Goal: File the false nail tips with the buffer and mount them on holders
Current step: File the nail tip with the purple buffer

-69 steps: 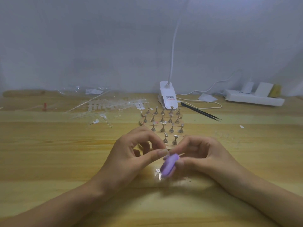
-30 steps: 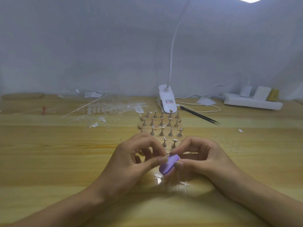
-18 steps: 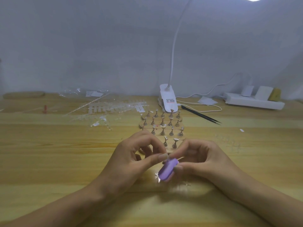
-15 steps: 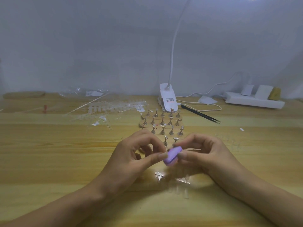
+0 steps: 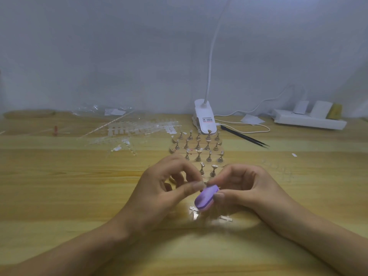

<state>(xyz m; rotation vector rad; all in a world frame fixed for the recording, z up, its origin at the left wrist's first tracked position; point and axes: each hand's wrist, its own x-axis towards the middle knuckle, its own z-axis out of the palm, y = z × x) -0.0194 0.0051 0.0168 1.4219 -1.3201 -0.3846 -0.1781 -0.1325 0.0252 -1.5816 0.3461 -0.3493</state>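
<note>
One buffer (image 5: 206,198), lengthwise lower-left to upper-right.

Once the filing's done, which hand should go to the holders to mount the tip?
Left. The left hand pinches beside the buffer, apparently on the tip, though it's too small to see, just in front of the holders. The right hand grips the buffer.
</note>
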